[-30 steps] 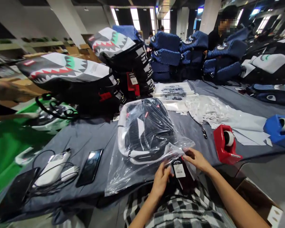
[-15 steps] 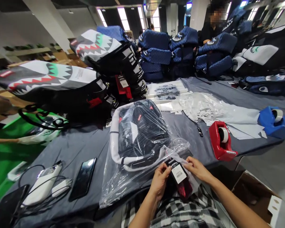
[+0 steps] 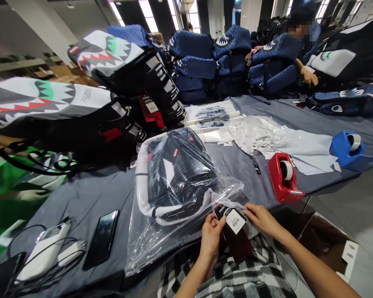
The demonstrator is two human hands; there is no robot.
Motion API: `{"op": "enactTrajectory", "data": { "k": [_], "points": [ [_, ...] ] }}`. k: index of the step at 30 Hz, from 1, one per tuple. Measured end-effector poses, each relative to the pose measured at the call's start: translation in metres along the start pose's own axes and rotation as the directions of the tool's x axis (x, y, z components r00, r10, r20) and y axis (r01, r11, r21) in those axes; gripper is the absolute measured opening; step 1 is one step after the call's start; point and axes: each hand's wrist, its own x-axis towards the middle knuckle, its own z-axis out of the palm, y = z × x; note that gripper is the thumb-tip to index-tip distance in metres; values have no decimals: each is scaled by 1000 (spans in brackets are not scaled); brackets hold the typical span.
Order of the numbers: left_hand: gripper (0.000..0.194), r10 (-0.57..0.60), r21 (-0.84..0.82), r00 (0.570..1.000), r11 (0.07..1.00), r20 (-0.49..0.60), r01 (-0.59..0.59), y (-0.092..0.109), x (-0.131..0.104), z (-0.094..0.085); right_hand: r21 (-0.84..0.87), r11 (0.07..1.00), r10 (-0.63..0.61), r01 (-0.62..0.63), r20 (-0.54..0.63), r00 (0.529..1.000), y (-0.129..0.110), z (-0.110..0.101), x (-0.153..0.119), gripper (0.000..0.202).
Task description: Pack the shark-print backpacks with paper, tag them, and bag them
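Observation:
My left hand (image 3: 211, 234) pinches the left edge of a black hang tag (image 3: 225, 212) that bears a white barcode label (image 3: 235, 222). My right hand (image 3: 262, 218) is closed on a thin whitish plastic piece (image 3: 236, 203) beside and behind the tag. Something dark red (image 3: 239, 244) hangs below the label, over my checked clothing. Just beyond my hands lies a dark backpack with white trim (image 3: 186, 165), inside a clear plastic bag (image 3: 149, 244). The bag's near edge reaches the table's front.
At right stand a red tape dispenser (image 3: 285, 178) and a blue one (image 3: 348, 150). Paper slips and plastic (image 3: 261, 134) lie behind. Phone (image 3: 101, 239), white power bank (image 3: 45, 248) and cables are at left. Stacked backpacks (image 3: 192, 68) line the back, near a co-worker's hand (image 3: 309, 76).
The tag has tilted slightly in my fingers, and the dark red piece hangs lower in shade. My view has shifted a little. The co-worker at the back has leaned over the backpacks.

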Motion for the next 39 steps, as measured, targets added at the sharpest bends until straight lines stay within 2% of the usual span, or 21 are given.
{"op": "enactTrajectory", "data": {
  "k": [2, 5, 8, 11, 13, 14, 15, 16, 17, 19, 20, 22, 25, 28, 30, 32, 34, 35, 36, 37, 39],
  "points": [
    [62, -69, 112, 995, 992, 73, 61, -1, 1, 2, 53, 998, 15, -14, -5, 1000, 2, 5, -3, 42],
    [68, -113, 288, 990, 954, 81, 86, -5, 6, 10, 156, 986, 64, -60, -20, 998, 6, 18, -7, 46],
    [71, -119, 441, 978, 897, 171, 32, -9, 8, 14, 197, 975, 111, -101, -40, 993, 10, 29, -9, 42],
    [62, -178, 652, 933, 754, 312, -74, -3, 4, 2, 126, 984, 145, -128, -130, 981, 15, 27, -10, 38],
    [50, -3, 770, 940, 574, 342, -278, 12, 1, -10, 49, 990, 139, -131, -218, 966, 17, 20, -11, 34],
    [38, 142, 800, 911, 440, 388, -409, 23, 2, -13, 2, 992, 122, -126, -255, 959, 17, 17, -13, 33],
    [24, 270, 795, 833, 263, 483, -546, 36, 4, -12, -49, 992, 95, -113, -278, 956, 17, 16, -15, 31],
    [22, 332, 741, 716, 68, 614, -668, 49, 7, -7, -101, 991, 55, -88, -292, 955, 16, 16, -18, 27],
    [35, 313, 638, 583, -106, 749, -763, 62, 12, 2, -155, 987, -2, -47, -301, 954, 15, 18, -21, 23],
    [44, 102, 352, 339, -372, 935, -859, 82, 24, 27, -265, 961, -159, 75, -310, 937, 12, 28, -30, 17],
    [37, -42, 206, 250, -446, 967, -871, 89, 31, 40, -315, 938, -245, 143, -313, 918, 11, 35, -36, 16],
    [17, -292, -28, 135, -493, 947, -869, 95, 41, 63, -399, 880, -398, 259, -318, 861, 10, 48, -49, 19],
    [13, -459, -201, 46, -474, 887, -857, 89, 47, 73, -490, 793, -548, 361, -318, 774, 12, 58, -71, 22],
    [10, -447, -222, 11, -464, 894, -857, 80, 42, 56, -538, 671, -689, 510, -199, 697, 11, 44, -85, 17],
    [2, -406, -211, -1, -474, 914, -855, 77, 35, 38, -553, 622, -737, 555, -174, 653, 7, 26, -78, 14],
    [12, -335, -188, -17, -487, 942, -853, 77, 29, 21, -597, 646, -720, 476, -269, 640, -1, 9, -53, 18],
    [25, -226, -124, -17, -469, 974, -875, 78, 25, 9, -647, 678, -672, 349, -353, 651, -10, -1, -13, 35],
    [29, -146, -60, 5, -437, 989, -898, 79, 24, 4, -667, 676, -653, 314, -345, 674, -15, -3, 12, 43],
    [33, -44, 28, 49, -390, 998, -920, 79, 24, 0, -671, 672, -639, 314, -311, 703, -20, -4, 37, 48],
    [35, 77, 130, 110, -328, 991, -936, 80, 24, -2, -652, 676, -628, 343, -266, 732, -26, -4, 61, 48],
    [37, 332, 355, 286, -168, 899, -920, 83, 27, -4, -539, 722, -612, 433, -208, 763, -40, -8, 103, 34]
  ]
}}
